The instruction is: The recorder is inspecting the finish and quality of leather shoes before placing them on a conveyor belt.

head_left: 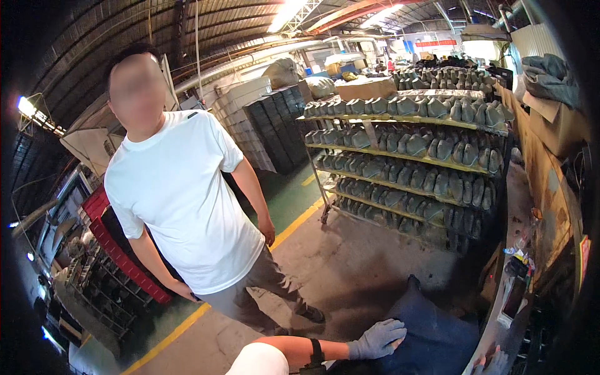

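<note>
Factory hall under a curved metal roof fills the frame, with a bare concrete floor [350, 262] crossed by a yellow painted line [294, 222]; at centre right stands a tall metal rack with yellow shelves [406, 153] loaded with rows of grey shoe lasts; stacks of black and white crates [262, 119] sit behind it in the upper middle; red crates [119, 256] lie at the left; another person in a white t-shirt [181, 200] stands at centre left, arms hanging at the sides.

At the bottom centre the wearer's left hand [377, 339], in a grey knitted glove with a black wrist strap behind it, comes in from the lower edge on a bare forearm; its fingers are loosely spread and laid flat, resting on the near left edge of a dark blue cloth piece [431, 337]; it presses rather than pinches; the cloth lies at the bottom right of centre, its long axis running from the lower edge up towards a narrow end [414, 282] pointing to the top of the frame.

At the bottom right edge the right hand [494, 362], also grey-gloved, shows only in part by a cluttered wooden table [550, 169]; whether it is spread or pressed together I cannot tell.
</note>
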